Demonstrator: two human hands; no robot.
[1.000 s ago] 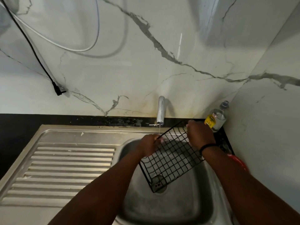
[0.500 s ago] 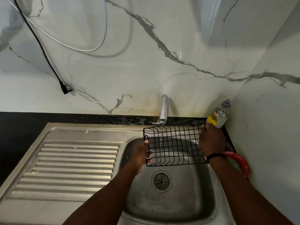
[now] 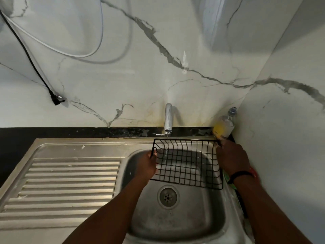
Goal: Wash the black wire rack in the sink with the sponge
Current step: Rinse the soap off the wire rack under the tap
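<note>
A white marble-patterned wall [image 3: 123, 81] with grey veins filled the upper part of the view and met a second wall [image 3: 290, 120] of the same finish in a corner at the right. Below the walls ran a black counter strip [image 3: 70, 132], and set into it lay a stainless steel sink unit whose ribbed draining board [image 3: 70, 184] spread to the left of the sink [image 3: 202, 226] basin. The round drain [image 3: 168, 196] sat in the basin floor.

A white cable [image 3: 58, 50] looped across the wall, and a black cable hung down to a loose plug [image 3: 57, 100] resting against the wall at the left. A chrome tap [image 3: 168, 118] stood at the back edge of the basin, a thin stream of water falling from it.

The black wire rack [image 3: 188, 166] was held level over the far half of the basin, under that stream. The left hand [image 3: 146, 166] gripped its left end, fingers curled round the edge wire. The right hand [image 3: 232, 159] held the right end, fingers wrapped over the rim; a black band [image 3: 237, 175] circled that wrist.

In the corner behind the right hand stood a clear bottle [image 3: 226, 124] with a yellow label. The sponge could not be made out.
</note>
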